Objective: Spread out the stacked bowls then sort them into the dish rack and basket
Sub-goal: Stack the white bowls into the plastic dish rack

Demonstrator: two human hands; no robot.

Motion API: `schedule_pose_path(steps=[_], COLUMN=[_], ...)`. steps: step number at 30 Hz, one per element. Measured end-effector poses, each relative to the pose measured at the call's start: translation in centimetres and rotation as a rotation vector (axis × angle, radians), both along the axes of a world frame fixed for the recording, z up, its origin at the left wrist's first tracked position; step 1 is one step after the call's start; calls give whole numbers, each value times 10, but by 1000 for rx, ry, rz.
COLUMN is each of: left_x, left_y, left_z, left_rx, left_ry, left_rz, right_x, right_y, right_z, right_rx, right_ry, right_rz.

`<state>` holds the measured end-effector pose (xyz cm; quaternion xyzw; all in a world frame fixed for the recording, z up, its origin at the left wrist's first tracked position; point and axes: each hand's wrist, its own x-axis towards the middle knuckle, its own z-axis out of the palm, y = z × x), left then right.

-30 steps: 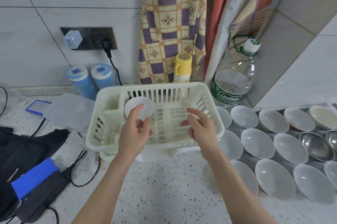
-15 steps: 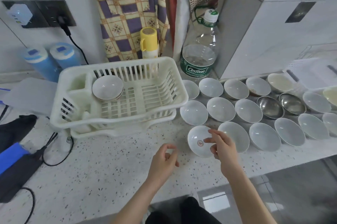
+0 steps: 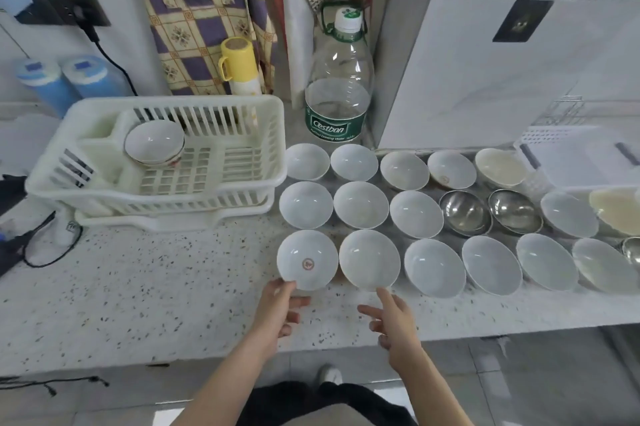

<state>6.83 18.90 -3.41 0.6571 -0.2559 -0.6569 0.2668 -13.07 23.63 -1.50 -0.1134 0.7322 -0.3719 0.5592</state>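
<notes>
Pinching with the left hand [image 3: 277, 308] the near rim of the red-stamped bowl [image 3: 307, 260] lying just ahead on the surface [image 3: 145, 294], right hand [image 3: 394, 321] reaching loose-fingered, empty, toward the neighbouring white bowl [image 3: 369, 260], dish rack [image 3: 156, 197] sitting farther left.

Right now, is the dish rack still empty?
No. A small stack of white bowls already sits in the dish rack, near its back left.

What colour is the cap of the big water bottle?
White, on the bottle; the head view shows it.
</notes>
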Motion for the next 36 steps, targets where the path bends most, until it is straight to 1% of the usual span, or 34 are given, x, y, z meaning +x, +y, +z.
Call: schedule_pose_path(steps=[4, 10, 13, 16, 19, 23, 27, 32, 36], left_x=[-12, -25, -26, -18, -2, 26, 58, 111, 163], left_y=[3, 3, 2, 4, 4, 1, -10, -34, -55], left_z=[-1, -1, 1, 4, 10, 27, 50, 82, 108], left_rx=[23, 16, -1, -14, -40, -117, -214, -341, -398], left_ry=[85, 128, 119, 89, 52, 19, 54, 86, 55], left_rz=[102, 171, 213, 204, 166, 152, 220, 342, 348], right_x=[-12, -14, -16, -19, -19, -8, 13, 47, 84], right_y=[-5, -14, -15, -15, -14, -20, -37, -68, -104], right_z=[-2, -6, -7, -5, 1, 16, 36, 64, 90], right_rx=[-58, -85, -93, -122, -161, -262, -351, -480, -562], right_ry=[-66, -91, -71, -40, -28, -46, -86, -91, -74], right_rz=[17, 65, 64, 67, 66, 31, -4, -6, 31])
